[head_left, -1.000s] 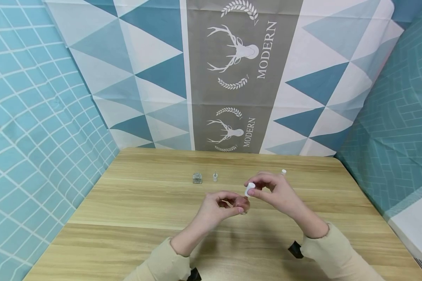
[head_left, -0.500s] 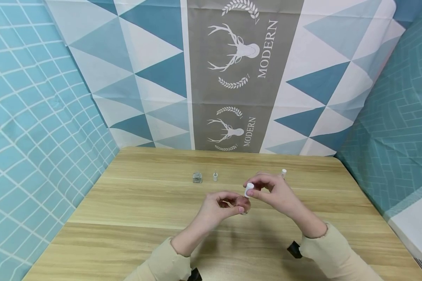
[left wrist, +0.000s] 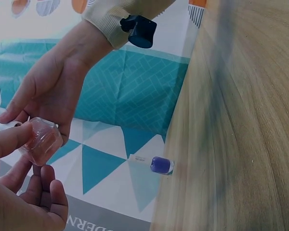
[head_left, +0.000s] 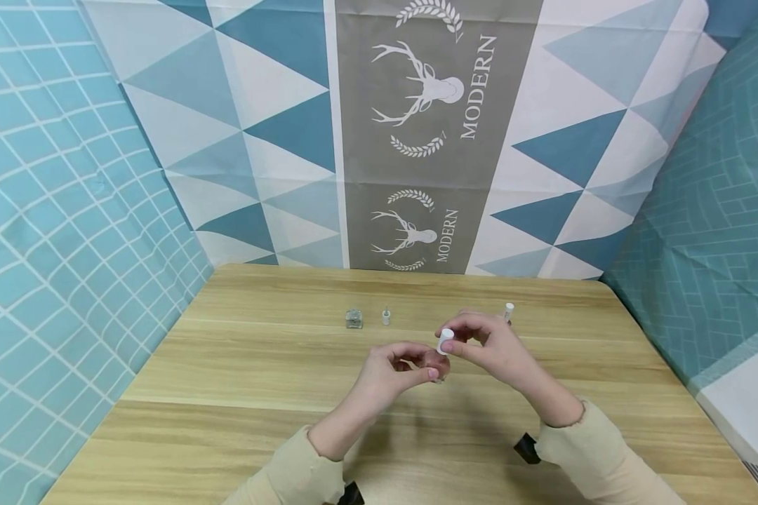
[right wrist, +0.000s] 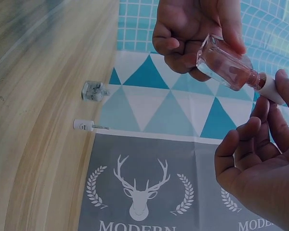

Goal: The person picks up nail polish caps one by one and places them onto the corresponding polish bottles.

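My left hand [head_left: 385,375] holds a clear square glass nail polish bottle [right wrist: 226,63] with pink polish, gripped between thumb and fingers. The bottle is tilted, its neck toward my right hand [head_left: 488,344]. The right thumb and fingertips pinch its white cap [right wrist: 270,90], which sits over the end of the threaded neck; a little thread shows below it in the right wrist view. In the head view the white cap stands directly above the bottle, whose pink body is partly hidden by the left fingers.
Toward the back of the wooden table [head_left: 278,351] stand an uncapped clear bottle [head_left: 354,319] and a white cap with its brush upward [head_left: 386,318]. Behind my right hand is a purple nail polish bottle [left wrist: 161,165] with a white cap. Patterned cloth hangs behind the table.
The white cap in my right hand has shifted slightly left and lower, closer onto the bottle's neck. The left hand stays nearly in place, still holding the bottle.
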A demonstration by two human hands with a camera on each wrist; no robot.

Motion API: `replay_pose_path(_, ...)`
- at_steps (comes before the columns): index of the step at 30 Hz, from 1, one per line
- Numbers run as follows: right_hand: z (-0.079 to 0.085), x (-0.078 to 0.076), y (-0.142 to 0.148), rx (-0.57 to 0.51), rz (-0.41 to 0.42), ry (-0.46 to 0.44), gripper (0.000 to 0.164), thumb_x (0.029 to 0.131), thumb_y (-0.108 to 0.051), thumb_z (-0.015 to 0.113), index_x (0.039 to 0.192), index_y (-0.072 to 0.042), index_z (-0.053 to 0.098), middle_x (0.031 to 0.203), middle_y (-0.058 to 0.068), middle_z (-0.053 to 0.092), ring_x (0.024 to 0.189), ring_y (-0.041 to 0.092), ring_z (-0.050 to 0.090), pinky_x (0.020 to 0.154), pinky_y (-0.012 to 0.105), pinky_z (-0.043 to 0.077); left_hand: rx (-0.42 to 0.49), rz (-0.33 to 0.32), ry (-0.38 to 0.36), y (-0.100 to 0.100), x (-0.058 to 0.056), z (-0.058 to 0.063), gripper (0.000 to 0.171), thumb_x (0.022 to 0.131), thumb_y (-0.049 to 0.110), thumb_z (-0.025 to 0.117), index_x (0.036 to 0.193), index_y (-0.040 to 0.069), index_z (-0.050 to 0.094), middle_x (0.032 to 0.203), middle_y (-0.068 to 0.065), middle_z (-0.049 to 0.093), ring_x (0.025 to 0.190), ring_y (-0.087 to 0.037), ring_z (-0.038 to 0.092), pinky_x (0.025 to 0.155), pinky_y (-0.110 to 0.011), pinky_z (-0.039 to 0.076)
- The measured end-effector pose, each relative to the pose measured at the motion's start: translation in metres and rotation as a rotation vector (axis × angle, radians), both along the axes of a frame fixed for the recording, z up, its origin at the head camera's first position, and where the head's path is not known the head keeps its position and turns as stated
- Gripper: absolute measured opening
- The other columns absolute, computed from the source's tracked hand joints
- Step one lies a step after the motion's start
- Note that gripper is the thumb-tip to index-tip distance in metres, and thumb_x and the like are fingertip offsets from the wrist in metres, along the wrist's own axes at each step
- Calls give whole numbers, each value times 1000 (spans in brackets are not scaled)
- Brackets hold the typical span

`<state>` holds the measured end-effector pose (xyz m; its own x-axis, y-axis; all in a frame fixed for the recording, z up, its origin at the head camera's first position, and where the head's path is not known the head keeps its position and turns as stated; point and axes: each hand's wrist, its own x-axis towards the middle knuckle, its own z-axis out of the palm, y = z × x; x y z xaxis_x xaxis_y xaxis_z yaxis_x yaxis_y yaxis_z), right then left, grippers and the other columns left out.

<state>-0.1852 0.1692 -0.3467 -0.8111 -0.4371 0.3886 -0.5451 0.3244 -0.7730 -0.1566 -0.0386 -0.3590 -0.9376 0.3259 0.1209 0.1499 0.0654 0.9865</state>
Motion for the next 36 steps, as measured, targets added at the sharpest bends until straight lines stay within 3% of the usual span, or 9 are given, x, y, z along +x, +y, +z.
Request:
replay_pose_path(11, -1, 1, -1, 4, -5, -32, 11, 86, -12, 69, 96, -10, 68, 89, -1, 65, 79, 14, 57, 75, 28, 49, -2, -3, -1, 0, 1, 4, 25, 80, 10, 75, 104, 5, 70, 99, -10, 71, 81, -14, 59, 71, -22, 47)
replay_pose_path(21, -3, -1, -2, -2, -23, -38, 11, 85, -12, 70, 95, -8, 68, 88, -1, 65, 79, 13, 57, 75, 28, 49, 22, 25, -15, 4, -15, -23, 29, 78, 18, 77, 106, 12, 71, 99, -3, 71, 85, -11, 59, 74, -23, 46)
replay_pose_path(26, -4, -1, -3, -3, -45, -46, 9, 85, -14, 71, 93, -12, 68, 88, -2, 65, 79, 14, 57, 74, 29, 49, 30, 32, -4, 4, -16, -26, 30, 78, 22, 77, 106, 14, 71, 99, -2, 70, 88, -11, 59, 76, -25, 46)
replay_pose_path(36, -6, -4, -5, 0, -83, -54, 10, 85, -16, 71, 93, -11, 67, 85, -1, 64, 76, 14, 56, 73, 30, 49, 64, 63, -16, 6, -15, -27, 29, 78, 21, 78, 105, 13, 72, 97, -4, 70, 89, -12, 58, 74, -22, 45)
